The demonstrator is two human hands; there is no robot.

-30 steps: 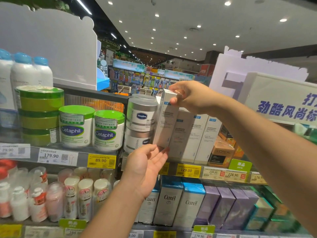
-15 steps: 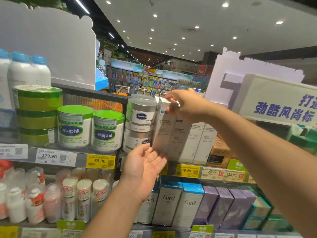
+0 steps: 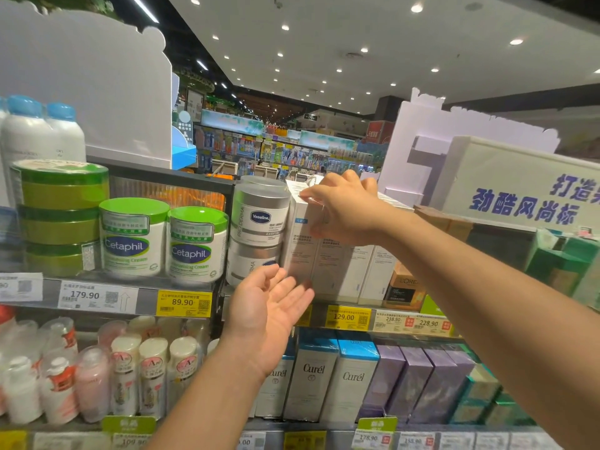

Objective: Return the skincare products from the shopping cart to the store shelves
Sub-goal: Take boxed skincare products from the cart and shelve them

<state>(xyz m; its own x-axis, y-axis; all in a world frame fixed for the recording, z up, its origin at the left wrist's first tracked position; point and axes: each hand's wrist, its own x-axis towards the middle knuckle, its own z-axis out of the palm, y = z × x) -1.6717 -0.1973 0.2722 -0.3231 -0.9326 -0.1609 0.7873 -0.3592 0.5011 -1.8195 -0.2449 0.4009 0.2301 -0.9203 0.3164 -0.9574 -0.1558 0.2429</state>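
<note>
Now, Vaseline jars (image 3: 259, 219): stacked two high, the landmark, unmoved.
Left hand (image 3: 269, 315): below and just right of the jars, palm up, fingers spread, holding nothing; it has dropped away from the carton.
White carton (image 3: 300, 245): now upright on the shelf, touching the jars' right side.
Right hand (image 3: 341, 206): right of the jars, fingertips apparently pinching the carton's top.
Meaning: this item seems shelved; release remains.

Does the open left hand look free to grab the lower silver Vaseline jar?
Probably yes. The left hand hangs open just in front of the lower silver Vaseline jar, with nothing between them, though another jar is stacked on top.
</note>
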